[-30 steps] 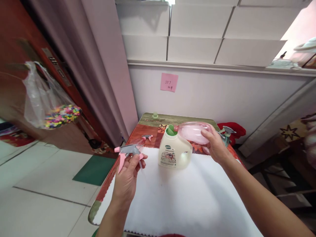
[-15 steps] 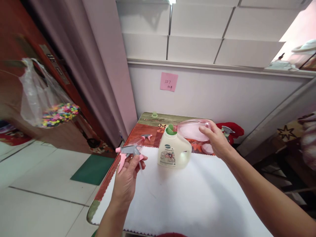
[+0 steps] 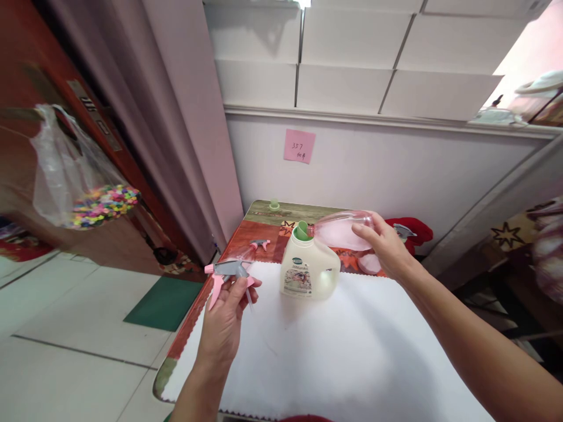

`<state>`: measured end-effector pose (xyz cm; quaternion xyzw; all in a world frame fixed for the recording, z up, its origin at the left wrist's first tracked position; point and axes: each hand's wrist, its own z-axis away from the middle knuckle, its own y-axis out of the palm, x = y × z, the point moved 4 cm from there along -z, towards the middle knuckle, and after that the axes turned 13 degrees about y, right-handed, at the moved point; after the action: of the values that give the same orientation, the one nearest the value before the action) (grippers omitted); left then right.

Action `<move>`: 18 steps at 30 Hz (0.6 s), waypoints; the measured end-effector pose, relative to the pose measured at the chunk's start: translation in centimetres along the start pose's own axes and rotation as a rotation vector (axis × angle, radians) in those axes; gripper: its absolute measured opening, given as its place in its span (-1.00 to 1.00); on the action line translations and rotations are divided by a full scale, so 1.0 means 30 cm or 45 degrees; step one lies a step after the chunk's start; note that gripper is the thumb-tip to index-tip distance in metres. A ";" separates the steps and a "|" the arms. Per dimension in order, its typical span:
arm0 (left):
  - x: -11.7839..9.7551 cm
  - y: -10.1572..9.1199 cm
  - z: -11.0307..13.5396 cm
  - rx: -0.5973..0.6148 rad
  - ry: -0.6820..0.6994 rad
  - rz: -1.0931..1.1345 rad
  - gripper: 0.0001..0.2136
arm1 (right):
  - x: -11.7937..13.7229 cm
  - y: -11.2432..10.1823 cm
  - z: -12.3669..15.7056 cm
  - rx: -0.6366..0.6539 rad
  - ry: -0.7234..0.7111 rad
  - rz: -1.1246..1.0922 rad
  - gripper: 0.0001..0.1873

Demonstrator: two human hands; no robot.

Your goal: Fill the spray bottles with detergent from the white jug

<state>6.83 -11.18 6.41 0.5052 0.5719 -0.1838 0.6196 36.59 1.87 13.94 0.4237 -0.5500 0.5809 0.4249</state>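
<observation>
In my left hand (image 3: 226,310), a grey and pink trigger spray head (image 3: 232,269) is pinched, its thin clear tube hanging below. My right hand (image 3: 385,243) wraps the base of a clear pink bottle (image 3: 341,230), which lies nearly sideways in the air. Its neck rests at the green-lipped mouth of a cream detergent jug (image 3: 308,266). The jug stands upright on a white cloth, handle to the right, label facing me. Whether liquid is flowing from the bottle is too unclear to see.
Behind my left hand lies another pink-and-grey spray bottle (image 3: 260,244). A small green cap (image 3: 274,204) sits at the table's back edge. A red item (image 3: 416,230) is at the back right. A bag of colourful pieces (image 3: 105,205) hangs from the door. White cloth (image 3: 334,363) covers the table's front.
Both hands hold almost the same pose, the bottle still tipped at the jug's mouth. The whole view has shifted slightly.
</observation>
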 end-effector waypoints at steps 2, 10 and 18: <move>-0.001 0.000 0.001 -0.003 -0.001 0.008 -0.72 | 0.013 -0.001 0.005 -0.006 -0.006 0.017 -0.47; -0.002 -0.001 0.001 -0.008 -0.003 -0.011 -0.72 | 0.069 -0.003 0.019 -0.008 -0.005 0.155 -0.42; 0.002 -0.003 0.000 -0.015 0.008 -0.017 -0.72 | 0.123 -0.010 0.014 -0.067 -0.067 0.434 -0.43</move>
<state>6.76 -11.20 6.32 0.4985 0.5781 -0.1830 0.6195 35.87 1.57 17.58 0.3281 -0.6400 0.6185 0.3166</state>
